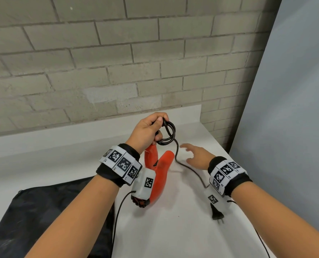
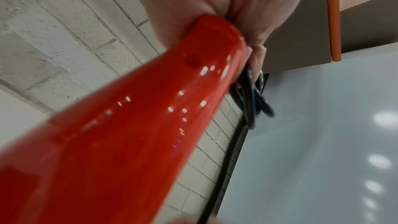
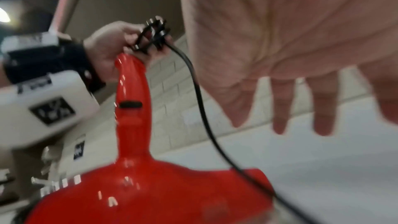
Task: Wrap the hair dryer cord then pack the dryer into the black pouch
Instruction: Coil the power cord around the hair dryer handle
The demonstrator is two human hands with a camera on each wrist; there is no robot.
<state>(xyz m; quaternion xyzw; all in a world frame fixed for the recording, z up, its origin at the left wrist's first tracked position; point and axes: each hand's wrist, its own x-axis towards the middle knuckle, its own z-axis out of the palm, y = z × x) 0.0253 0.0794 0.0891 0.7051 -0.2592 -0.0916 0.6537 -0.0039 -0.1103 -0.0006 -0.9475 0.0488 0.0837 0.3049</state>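
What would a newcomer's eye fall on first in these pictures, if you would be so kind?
Most likely the bright red hair dryer, held up over the white table by the left hand, which grips its handle end together with a few black cord loops. Next, the open right hand reaching toward the loose cord, and the black pouch lying at lower left.

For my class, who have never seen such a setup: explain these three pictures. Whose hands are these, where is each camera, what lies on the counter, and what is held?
There is no machine here: a person works bare-handed, wearing patterned wristbands. One camera sits on the head, looking down; one sits on each wrist, looking along the hand. The left hand grips the handle end of a red hair dryer together with loops of its black cord. The right hand is open above the loose cord, holding nothing. On the white counter lie the plug and a black pouch.
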